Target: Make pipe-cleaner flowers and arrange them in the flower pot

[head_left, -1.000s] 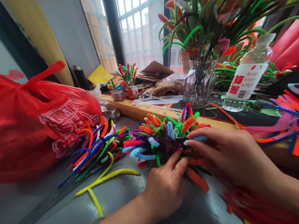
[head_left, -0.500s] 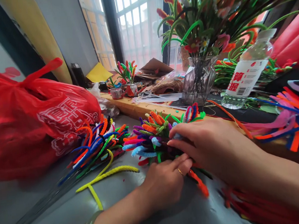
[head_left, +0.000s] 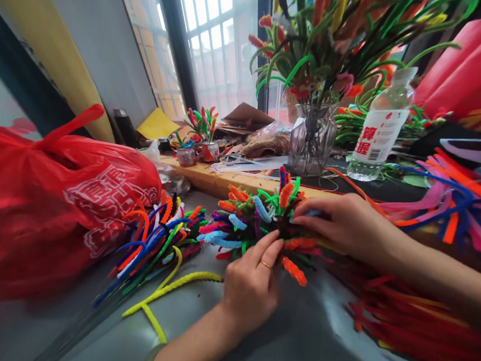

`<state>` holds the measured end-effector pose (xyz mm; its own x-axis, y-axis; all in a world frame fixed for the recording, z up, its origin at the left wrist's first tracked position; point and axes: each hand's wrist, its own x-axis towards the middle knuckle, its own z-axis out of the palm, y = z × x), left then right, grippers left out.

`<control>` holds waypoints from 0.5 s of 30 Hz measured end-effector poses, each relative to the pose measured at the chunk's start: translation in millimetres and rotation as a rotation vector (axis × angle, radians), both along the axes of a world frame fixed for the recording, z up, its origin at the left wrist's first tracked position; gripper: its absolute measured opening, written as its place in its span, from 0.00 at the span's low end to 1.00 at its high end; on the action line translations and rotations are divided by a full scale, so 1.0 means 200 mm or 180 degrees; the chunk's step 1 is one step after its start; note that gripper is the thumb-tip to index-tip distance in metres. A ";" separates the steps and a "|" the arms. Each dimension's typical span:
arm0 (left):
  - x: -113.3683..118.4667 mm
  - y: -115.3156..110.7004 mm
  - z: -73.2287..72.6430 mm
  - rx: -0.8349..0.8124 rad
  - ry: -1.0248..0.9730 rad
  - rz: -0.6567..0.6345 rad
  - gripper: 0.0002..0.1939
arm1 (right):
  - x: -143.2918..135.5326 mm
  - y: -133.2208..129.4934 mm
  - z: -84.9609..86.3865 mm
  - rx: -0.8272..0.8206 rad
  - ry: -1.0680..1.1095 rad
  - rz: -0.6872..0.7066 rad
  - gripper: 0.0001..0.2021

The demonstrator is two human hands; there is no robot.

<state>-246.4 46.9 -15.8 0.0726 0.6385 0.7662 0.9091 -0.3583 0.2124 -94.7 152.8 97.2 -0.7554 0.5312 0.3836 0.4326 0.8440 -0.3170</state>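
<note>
A bushy cluster of pipe cleaners (head_left: 238,223), with orange, green, purple, light blue and pink tips, stands in front of me. My left hand (head_left: 253,277), wearing a ring and a bangle, grips its near side with fingers pressed together; the base is hidden behind the fingers. On the cluster's right side my right hand (head_left: 341,222) pinches a light blue pipe cleaner (head_left: 314,212), mostly covered by the fingers. An orange pipe-cleaner piece (head_left: 294,271) sticks out toward me beside the left hand. Yellow pipe cleaners (head_left: 169,288) lie on the grey table to the left.
A red plastic bag (head_left: 107,153) bulges at the left, near a pile of loose pipe cleaners (head_left: 153,238). Behind a wooden ledge (head_left: 206,175) stand a glass vase (head_left: 313,140) of pipe-cleaner flowers and a bottle (head_left: 381,129). Red strips (head_left: 421,316) lie at lower right.
My right hand has moved slightly right and down, away from the cluster's top. The left hand has shifted a little left and up. More of the cluster's middle now shows.
</note>
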 end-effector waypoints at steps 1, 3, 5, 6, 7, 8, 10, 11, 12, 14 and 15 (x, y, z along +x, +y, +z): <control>0.00 0.00 0.01 0.0098 -0.0068 0.0131 0.24 | 0.02 0.00 -0.02 -0.0103 0.0086 -0.0009 0.06; -0.01 -0.01 0.02 0.0319 -0.0172 0.0366 0.22 | 0.07 -0.02 -0.04 -0.0209 0.0249 -0.0012 0.06; -0.02 -0.02 0.05 0.0471 -0.0256 0.0598 0.20 | 0.13 -0.05 -0.03 -0.0208 0.0385 -0.0040 0.10; -0.03 -0.02 0.06 0.0511 -0.0296 0.0721 0.18 | 0.16 -0.07 -0.03 -0.0187 0.0456 -0.0083 0.12; -0.04 -0.02 0.07 0.0524 -0.0333 0.0842 0.17 | 0.21 -0.09 -0.02 -0.0167 0.0522 -0.0148 0.14; -0.06 -0.02 0.08 0.0513 -0.0358 0.0958 0.16 | 0.26 -0.11 -0.01 -0.0136 0.0589 -0.0229 0.14; -0.09 -0.03 0.10 0.0539 -0.0325 0.1116 0.13 | 0.38 -0.15 0.01 -0.0037 0.0659 -0.0360 0.13; -0.10 -0.03 0.11 0.0598 -0.0253 0.1115 0.12 | 0.45 -0.17 0.02 0.0052 0.0627 -0.0402 0.12; -0.11 -0.04 0.11 0.0729 -0.0149 0.1022 0.11 | 0.53 -0.19 0.02 0.0179 0.0593 -0.0424 0.11; -0.11 -0.07 0.12 0.0949 0.0127 0.0560 0.12 | 0.71 -0.23 0.01 0.0364 0.0489 -0.0459 0.11; -0.10 -0.09 0.12 0.1002 0.0305 0.0247 0.12 | 0.80 -0.26 0.00 0.0378 0.0425 -0.0553 0.11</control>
